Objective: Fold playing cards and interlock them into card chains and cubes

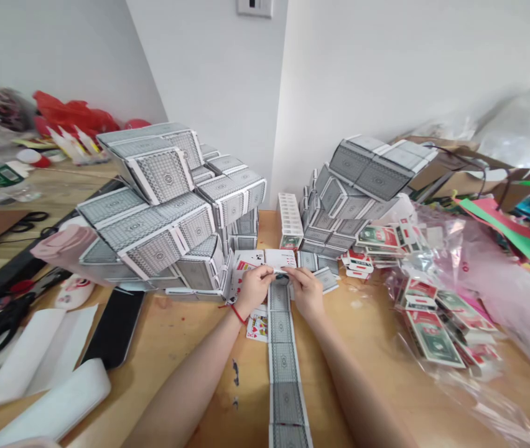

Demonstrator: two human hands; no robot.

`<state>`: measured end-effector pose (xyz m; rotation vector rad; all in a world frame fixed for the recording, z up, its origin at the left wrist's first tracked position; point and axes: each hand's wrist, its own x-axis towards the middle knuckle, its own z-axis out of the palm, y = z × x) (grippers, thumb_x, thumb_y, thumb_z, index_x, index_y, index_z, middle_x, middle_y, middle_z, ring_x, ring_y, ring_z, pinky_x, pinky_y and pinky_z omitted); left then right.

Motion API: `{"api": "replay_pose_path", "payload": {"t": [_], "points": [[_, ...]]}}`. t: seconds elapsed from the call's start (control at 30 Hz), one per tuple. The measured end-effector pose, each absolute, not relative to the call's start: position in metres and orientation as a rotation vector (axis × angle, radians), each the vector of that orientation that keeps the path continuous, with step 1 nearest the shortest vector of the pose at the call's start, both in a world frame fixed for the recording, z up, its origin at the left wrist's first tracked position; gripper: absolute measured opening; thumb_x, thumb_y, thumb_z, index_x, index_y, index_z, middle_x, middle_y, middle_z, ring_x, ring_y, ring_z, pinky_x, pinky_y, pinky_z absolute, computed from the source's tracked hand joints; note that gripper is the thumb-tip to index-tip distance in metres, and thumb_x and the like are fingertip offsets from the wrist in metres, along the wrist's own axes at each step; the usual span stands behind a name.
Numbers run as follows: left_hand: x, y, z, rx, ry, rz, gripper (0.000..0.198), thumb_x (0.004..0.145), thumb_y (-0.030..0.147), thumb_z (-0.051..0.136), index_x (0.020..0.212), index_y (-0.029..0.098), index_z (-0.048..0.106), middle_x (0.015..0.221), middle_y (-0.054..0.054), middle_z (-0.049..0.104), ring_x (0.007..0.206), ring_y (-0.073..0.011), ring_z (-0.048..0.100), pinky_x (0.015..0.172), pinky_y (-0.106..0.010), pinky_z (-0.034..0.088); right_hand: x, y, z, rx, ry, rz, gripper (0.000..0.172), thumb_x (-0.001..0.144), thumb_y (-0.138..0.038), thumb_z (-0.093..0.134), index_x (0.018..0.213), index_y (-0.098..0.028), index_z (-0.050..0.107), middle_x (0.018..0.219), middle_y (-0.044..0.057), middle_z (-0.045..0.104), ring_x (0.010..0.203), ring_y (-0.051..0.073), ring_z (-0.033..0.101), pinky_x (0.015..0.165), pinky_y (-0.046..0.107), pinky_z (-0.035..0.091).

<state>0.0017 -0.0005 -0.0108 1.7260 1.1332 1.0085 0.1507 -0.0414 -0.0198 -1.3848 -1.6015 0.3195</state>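
A long strip of playing cards (283, 364), joined end to end with patterned backs up, runs from the table's front edge toward my hands. My left hand (256, 287) pinches the left corner of its far end. On the opposite corner, my right hand (308, 291) has its fingers closed too. The card end between them is lifted and bent. Face-up playing cards (258, 326) lie beside and partly under my left hand. More face-up cards (280, 258) lie just beyond my fingertips. Loose grey-backed cards (325, 280) rest right of my right hand.
Stacked blocks built of cards rise at the left (162, 211) and right (362, 174). A long card box (289, 218) stands between them. Green and red card boxes (433, 339) and plastic wrap lie right. A black phone (114, 326), scissors (1, 326) and white paper (36, 354) lie left.
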Motion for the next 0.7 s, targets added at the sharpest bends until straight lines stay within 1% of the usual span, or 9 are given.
{"api": "replay_pose_path", "payload": {"t": [0.07, 0.2, 0.27, 0.33, 0.4, 0.47, 0.53, 0.6, 0.7], "points": [[0.002, -0.001, -0.012, 1.695, 1.140, 1.022, 0.012, 0.072, 0.021, 0.055, 0.062, 0.016, 0.058, 0.055, 0.003, 0.052, 0.055, -0.0111, 0.045, 0.055, -0.022, 0.035, 0.150, -0.042, -0.020, -1.425, -1.598, 0.205, 0.025, 0.086, -0.023, 0.046, 0.095, -0.026, 0.069, 0.078, 0.005, 0.059, 0.076, 0.018, 0.052, 0.072, 0.032, 0.043], [0.002, -0.001, -0.011, 1.684, 1.138, 1.111, 0.008, 0.068, 0.018, 0.060, 0.060, 0.017, 0.057, 0.060, 0.001, 0.056, 0.060, -0.0127, 0.050, 0.060, -0.024, 0.039, 0.149, -0.042, -0.018, -1.450, -1.558, 0.024, 0.021, 0.083, -0.023, 0.052, 0.088, -0.030, 0.071, 0.086, 0.006, 0.057, 0.084, 0.021, 0.048, 0.077, 0.038, 0.041], [0.001, -0.002, -0.009, 1.711, 1.111, 1.166, 0.011, 0.065, 0.016, 0.062, 0.058, 0.017, 0.054, 0.063, 0.000, 0.056, 0.063, -0.0134, 0.051, 0.062, -0.025, 0.040, 0.149, -0.043, -0.017, -1.380, -1.593, 0.072, 0.022, 0.084, -0.021, 0.050, 0.088, -0.029, 0.071, 0.084, 0.005, 0.061, 0.086, 0.021, 0.048, 0.076, 0.038, 0.042], [0.000, -0.003, -0.005, 1.729, 1.106, 1.227, 0.016, 0.063, 0.015, 0.065, 0.058, 0.017, 0.050, 0.065, 0.000, 0.054, 0.066, -0.0137, 0.051, 0.063, -0.025, 0.041, 0.150, -0.043, -0.016, -1.316, -1.633, 0.144, 0.024, 0.085, -0.019, 0.047, 0.088, -0.027, 0.070, 0.077, 0.004, 0.063, 0.083, 0.020, 0.051, 0.075, 0.037, 0.043], [-0.001, -0.004, -0.001, 1.726, 1.108, 1.280, 0.017, 0.062, 0.016, 0.067, 0.064, 0.017, 0.050, 0.070, 0.000, 0.053, 0.069, -0.0140, 0.051, 0.066, -0.025, 0.041, 0.151, -0.043, -0.017, -1.309, -1.647, 0.175, 0.025, 0.085, -0.019, 0.046, 0.086, -0.025, 0.070, 0.074, 0.004, 0.064, 0.080, 0.020, 0.053, 0.073, 0.037, 0.044], [-0.001, -0.005, 0.001, 1.743, 1.058, 1.258, 0.014, 0.065, 0.017, 0.065, 0.073, 0.018, 0.054, 0.077, -0.001, 0.056, 0.075, -0.0146, 0.053, 0.070, -0.026, 0.042, 0.151, -0.043, -0.017, -1.331, -1.653, 0.175, 0.024, 0.084, -0.019, 0.046, 0.084, -0.024, 0.070, 0.074, 0.004, 0.065, 0.078, 0.020, 0.054, 0.071, 0.037, 0.044], [-0.001, -0.005, 0.000, 1.772, 0.990, 1.171, 0.007, 0.071, 0.017, 0.060, 0.077, 0.017, 0.058, 0.080, -0.003, 0.060, 0.077, -0.0149, 0.055, 0.071, -0.027, 0.043, 0.151, -0.043, -0.017, -1.350, -1.661, 0.170, 0.024, 0.084, -0.019, 0.046, 0.082, -0.023, 0.070, 0.074, 0.005, 0.065, 0.076, 0.020, 0.055, 0.070, 0.036, 0.043], [-0.001, -0.005, -0.001, 1.775, 0.987, 1.114, 0.003, 0.074, 0.017, 0.058, 0.073, 0.017, 0.061, 0.078, -0.003, 0.062, 0.075, -0.0150, 0.056, 0.069, -0.026, 0.043, 0.150, -0.044, -0.017, -1.365, -1.666, 0.172, 0.024, 0.084, -0.019, 0.046, 0.080, -0.022, 0.069, 0.074, 0.005, 0.064, 0.075, 0.019, 0.055, 0.070, 0.035, 0.043], [0.000, -0.004, -0.002, 1.756, 1.048, 1.120, 0.006, 0.072, 0.013, 0.058, 0.067, 0.017, 0.061, 0.073, -0.002, 0.062, 0.070, -0.0147, 0.056, 0.066, -0.026, 0.043, 0.148, -0.045, -0.016, -1.393, -1.660, 0.191, 0.023, 0.084, -0.019, 0.045, 0.077, -0.021, 0.066, 0.072, 0.005, 0.062, 0.074, 0.019, 0.054, 0.069, 0.033, 0.042]]}}
